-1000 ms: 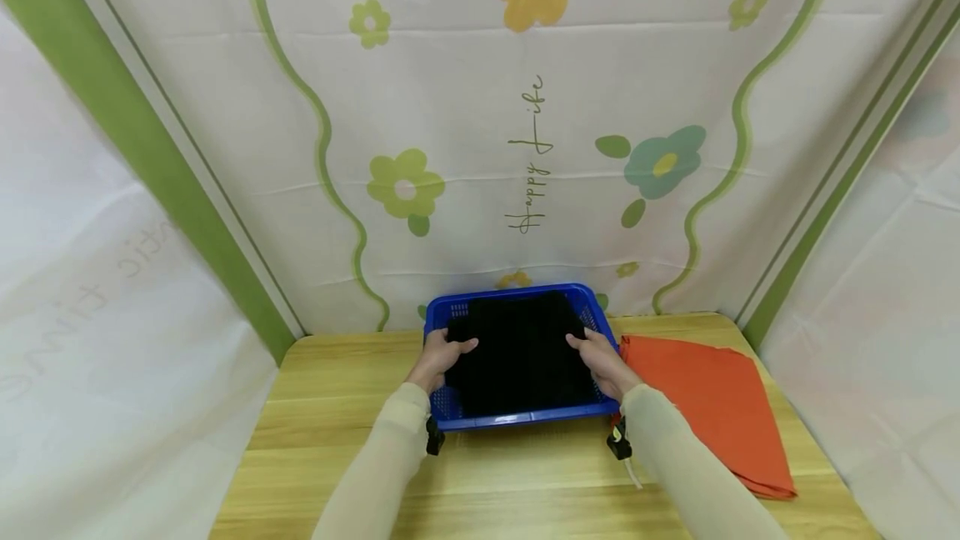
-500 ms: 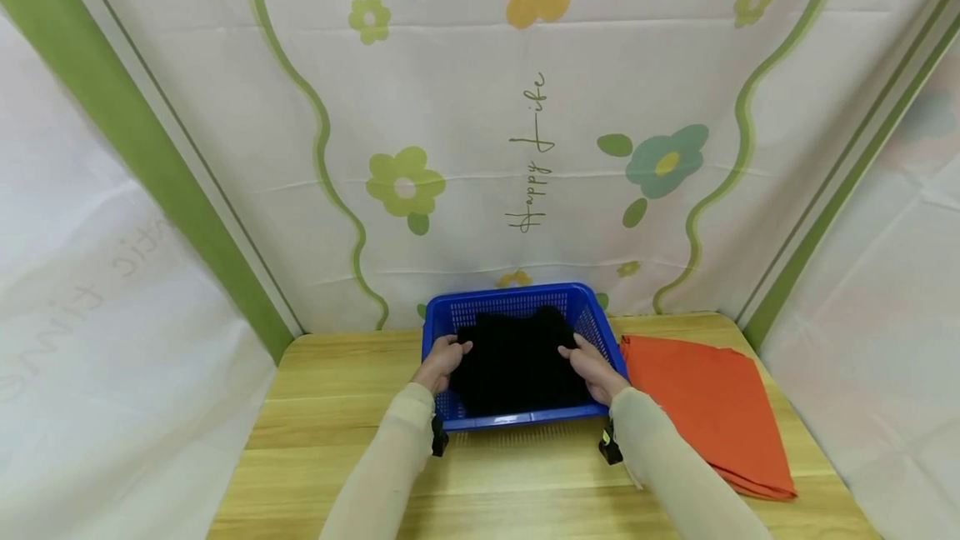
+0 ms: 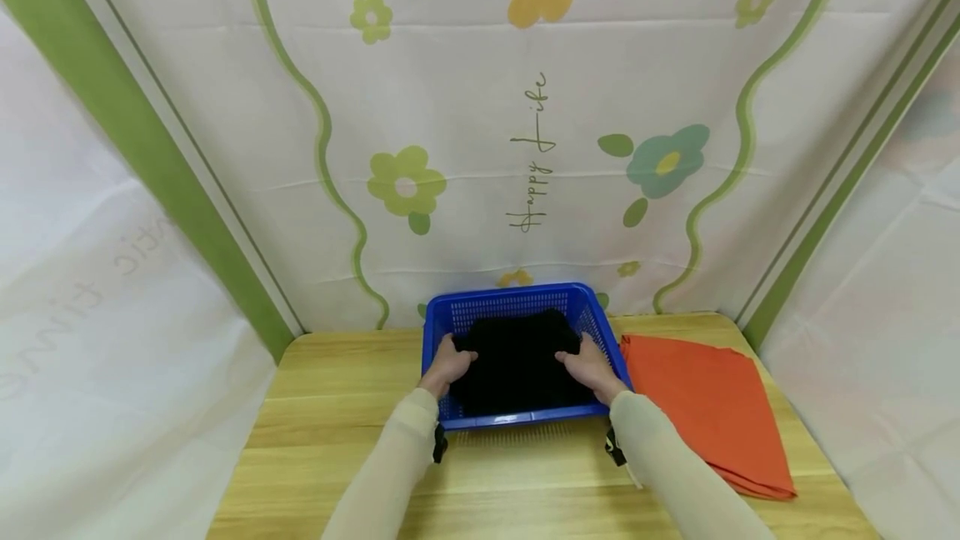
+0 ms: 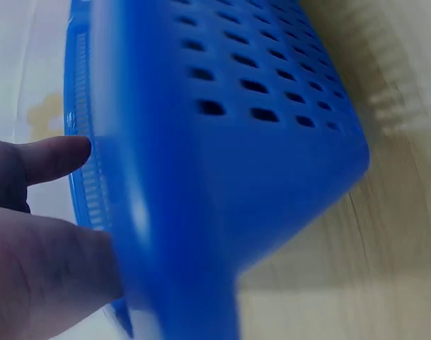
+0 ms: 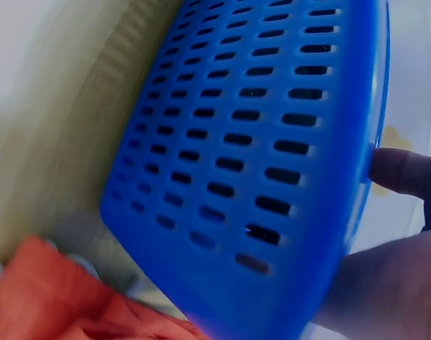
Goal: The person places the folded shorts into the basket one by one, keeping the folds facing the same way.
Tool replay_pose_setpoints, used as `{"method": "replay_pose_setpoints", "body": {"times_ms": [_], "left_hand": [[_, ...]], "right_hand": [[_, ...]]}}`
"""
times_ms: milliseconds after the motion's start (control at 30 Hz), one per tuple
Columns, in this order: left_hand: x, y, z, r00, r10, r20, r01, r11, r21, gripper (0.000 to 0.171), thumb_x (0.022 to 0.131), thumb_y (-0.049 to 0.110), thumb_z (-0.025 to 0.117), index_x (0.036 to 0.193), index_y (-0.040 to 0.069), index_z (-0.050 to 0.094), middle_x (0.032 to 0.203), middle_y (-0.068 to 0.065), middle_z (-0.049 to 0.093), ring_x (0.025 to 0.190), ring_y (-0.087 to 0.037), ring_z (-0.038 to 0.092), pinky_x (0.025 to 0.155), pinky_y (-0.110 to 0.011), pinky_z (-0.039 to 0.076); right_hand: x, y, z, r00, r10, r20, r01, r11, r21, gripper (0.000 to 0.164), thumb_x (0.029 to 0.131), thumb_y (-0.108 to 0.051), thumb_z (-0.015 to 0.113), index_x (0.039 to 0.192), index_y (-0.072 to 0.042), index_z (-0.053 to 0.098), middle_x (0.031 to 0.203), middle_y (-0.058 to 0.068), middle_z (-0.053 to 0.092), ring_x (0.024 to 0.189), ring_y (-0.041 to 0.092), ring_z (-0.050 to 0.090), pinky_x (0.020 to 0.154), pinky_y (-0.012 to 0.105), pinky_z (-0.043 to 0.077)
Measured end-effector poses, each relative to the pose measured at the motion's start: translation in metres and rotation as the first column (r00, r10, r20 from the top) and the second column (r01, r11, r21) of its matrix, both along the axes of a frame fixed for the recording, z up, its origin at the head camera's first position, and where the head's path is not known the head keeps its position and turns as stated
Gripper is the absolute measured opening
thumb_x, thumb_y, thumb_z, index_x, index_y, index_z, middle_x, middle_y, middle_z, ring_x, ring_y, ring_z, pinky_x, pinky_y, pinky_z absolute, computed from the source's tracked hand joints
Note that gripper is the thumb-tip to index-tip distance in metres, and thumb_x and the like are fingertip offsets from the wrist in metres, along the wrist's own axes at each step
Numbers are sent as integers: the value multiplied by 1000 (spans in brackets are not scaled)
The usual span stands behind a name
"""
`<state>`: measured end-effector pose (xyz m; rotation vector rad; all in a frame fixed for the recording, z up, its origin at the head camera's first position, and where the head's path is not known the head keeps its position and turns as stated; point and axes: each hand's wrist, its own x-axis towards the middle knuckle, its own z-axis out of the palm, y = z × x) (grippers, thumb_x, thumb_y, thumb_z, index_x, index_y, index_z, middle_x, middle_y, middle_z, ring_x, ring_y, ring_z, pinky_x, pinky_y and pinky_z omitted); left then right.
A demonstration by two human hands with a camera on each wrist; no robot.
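The left hand [image 3: 450,366] and right hand [image 3: 591,367] grip opposite sides of a black cloth [image 3: 517,365] inside a blue perforated basket [image 3: 519,419], beside folded orange cloth [image 3: 708,411] on the tabletop [image 3: 330,419].

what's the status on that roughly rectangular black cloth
Left hand, right hand: gripping black cloth. Cloth inside blue rectangular plastic basket. Folded orange cloth alongside, seemingly not blocking.

Wooden table [image 3: 337,407], blue basket [image 3: 517,419], orange cloth [image 3: 705,407] (folded)
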<state>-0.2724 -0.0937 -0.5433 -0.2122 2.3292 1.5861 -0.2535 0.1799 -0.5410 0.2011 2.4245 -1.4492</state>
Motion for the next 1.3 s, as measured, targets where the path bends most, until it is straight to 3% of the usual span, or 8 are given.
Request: {"method": "replay_pose_setpoints", "body": {"times_ms": [100,200,433,500,733,900,1100,1300], "left_hand": [[2,7,-4,993,-66,-101,52,989,-141,70,98,10,61,157,-5,26,159,-35,20,143,-51,29,111,-62,35],[6,13,-1,967,-170,-188,100,937,-334,64,93,8,69,151,-2,43,155,-37,25,137,-53,38,104,-62,42],[14,18,8,879,-463,-116,270,683,-678,63,81,11,85,139,6,60,148,-25,44,133,-45,45,102,-58,45],[15,18,7,871,-488,-59,312,642,-700,64,82,12,85,140,6,60,149,-23,45,132,-44,47,101,-56,47],[14,14,3,881,-473,23,366,648,-668,69,83,11,84,145,7,55,156,-22,39,135,-44,47,103,-58,45],[14,15,8,882,-470,16,364,660,-657,68,87,15,81,147,7,52,156,-22,38,138,-45,43,107,-59,41],[18,24,16,876,-477,-70,306,662,-685,63,93,21,75,149,7,50,153,-24,42,136,-45,45,105,-59,43],[30,45,28,834,-511,-207,263,698,-666,60,95,21,73,147,4,51,146,-24,49,127,-41,54,99,-52,50]], "right_hand": [[2,-6,0,993,47,-108,-28,986,167,75,102,-20,57,158,8,16,159,37,14,145,56,17,112,69,25],[7,-11,1,972,126,-200,-53,941,334,68,99,-18,62,154,7,30,154,39,22,141,57,22,109,70,28],[11,-14,-3,922,305,-237,-135,830,541,63,96,-18,69,148,8,44,152,33,34,140,54,26,111,72,21],[9,-14,-5,926,327,-189,-184,827,532,64,96,-17,69,148,8,42,152,35,34,140,55,27,111,71,23],[6,-10,-11,937,338,-91,-264,853,451,63,97,-12,65,150,11,38,152,39,32,141,57,28,113,67,26],[8,-10,-3,931,324,-170,-222,869,442,60,98,-13,64,149,8,41,150,36,38,138,54,35,109,66,33],[18,-5,19,904,318,-285,-171,881,442,57,100,-20,64,150,0,45,149,29,43,138,49,40,108,65,36],[29,18,39,888,282,-363,-107,895,434,55,100,-21,64,149,-1,47,147,30,46,135,50,42,106,67,37]]}}
